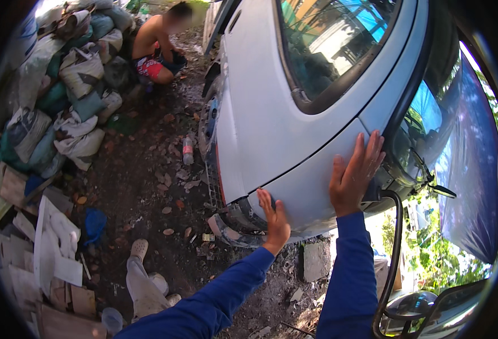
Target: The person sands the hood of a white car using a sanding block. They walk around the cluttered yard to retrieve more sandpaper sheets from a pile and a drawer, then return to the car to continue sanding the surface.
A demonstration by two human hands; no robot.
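A pale grey vehicle (pixel 254 113) with a dull, matte finish fills the middle and right. My right hand (pixel 353 179) lies flat on its front corner panel, fingers stretched out and close to the dark windshield edge. Lower down, my left hand (pixel 275 224) is open, its fingers extended against the same panel near the bottom corner. Whether the left palm fully touches the metal I cannot tell. Neither hand holds anything. Above them sits a side window (pixel 334 45) in a dark rubber frame. A black bent tube (pixel 399 226) runs beside my right forearm.
Stuffed sacks (pixel 82 70) are piled at the far left, with broken boards (pixel 28 271) nearer. A shirtless person (pixel 153 42) squats beyond the vehicle. A plastic bottle (pixel 188 151) and blue plastic (pixel 94 225) lie on dirt. A concrete block (pixel 317 261) and round mirror (pixel 412 305) are nearby.
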